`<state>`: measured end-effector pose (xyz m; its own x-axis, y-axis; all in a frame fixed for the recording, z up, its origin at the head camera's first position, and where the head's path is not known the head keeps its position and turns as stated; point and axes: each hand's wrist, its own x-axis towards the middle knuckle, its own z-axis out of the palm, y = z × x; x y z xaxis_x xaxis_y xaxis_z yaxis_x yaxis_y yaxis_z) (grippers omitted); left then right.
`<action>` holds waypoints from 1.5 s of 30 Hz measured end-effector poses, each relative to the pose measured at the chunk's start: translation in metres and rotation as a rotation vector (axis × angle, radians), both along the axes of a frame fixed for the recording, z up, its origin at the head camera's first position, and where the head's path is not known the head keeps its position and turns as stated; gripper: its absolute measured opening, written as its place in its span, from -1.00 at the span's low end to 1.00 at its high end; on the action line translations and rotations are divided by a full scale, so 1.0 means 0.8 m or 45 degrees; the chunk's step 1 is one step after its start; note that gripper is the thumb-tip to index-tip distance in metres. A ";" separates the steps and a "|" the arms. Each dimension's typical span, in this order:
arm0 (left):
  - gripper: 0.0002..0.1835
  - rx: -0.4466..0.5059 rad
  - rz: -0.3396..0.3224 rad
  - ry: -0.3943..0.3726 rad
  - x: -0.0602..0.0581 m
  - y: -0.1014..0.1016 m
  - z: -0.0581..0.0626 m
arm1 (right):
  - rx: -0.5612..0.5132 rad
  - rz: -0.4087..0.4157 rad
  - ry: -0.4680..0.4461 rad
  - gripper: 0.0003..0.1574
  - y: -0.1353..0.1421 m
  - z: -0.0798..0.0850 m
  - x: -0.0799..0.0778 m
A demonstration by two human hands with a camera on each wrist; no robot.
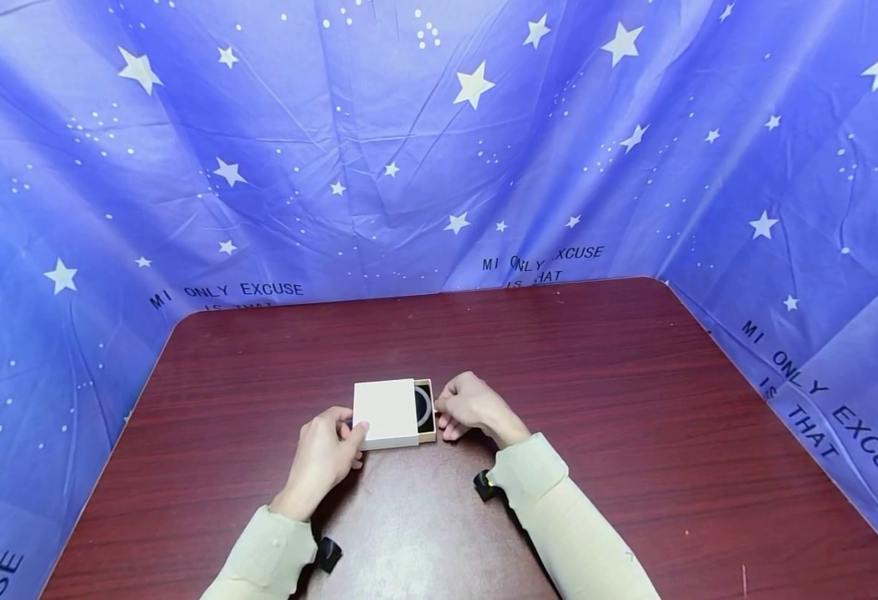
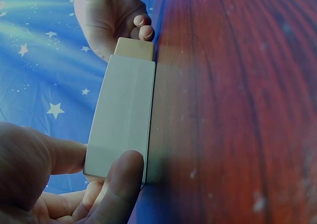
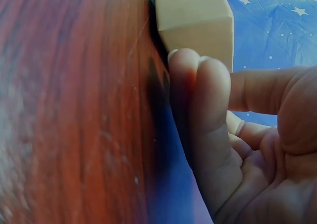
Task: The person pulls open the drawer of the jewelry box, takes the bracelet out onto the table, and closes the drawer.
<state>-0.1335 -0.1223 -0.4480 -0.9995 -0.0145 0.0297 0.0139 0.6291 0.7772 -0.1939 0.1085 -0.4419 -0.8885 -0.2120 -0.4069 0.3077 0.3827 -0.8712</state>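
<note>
A flat white box sleeve (image 1: pixel 384 412) lies on the table, with a tan inner drawer (image 1: pixel 427 436) sticking partway out of its right end. On the drawer's black lining shows part of a pale grey ring-shaped band (image 1: pixel 426 405); the sleeve covers the rest. My left hand (image 1: pixel 323 450) grips the sleeve's left end, thumb (image 2: pixel 124 179) along the near side and fingers around the far side. At the drawer's outer end is my right hand (image 1: pixel 475 406), its bent fingertips (image 3: pixel 213 78) close against that end. I cannot tell whether they pinch the drawer's wall.
Both hands work near the middle of a dark red wood-grain table (image 1: pixel 559 350). Blue curtains (image 1: pixel 379 150) with white stars hang behind and beside it. A black strap piece (image 1: pixel 327 554) sits at the left cuff, another black piece (image 1: pixel 486 485) at the right cuff.
</note>
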 end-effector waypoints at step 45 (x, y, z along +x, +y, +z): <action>-0.68 0.025 0.000 0.005 0.002 0.001 0.002 | 0.067 -0.016 0.016 -0.85 0.008 0.004 -0.001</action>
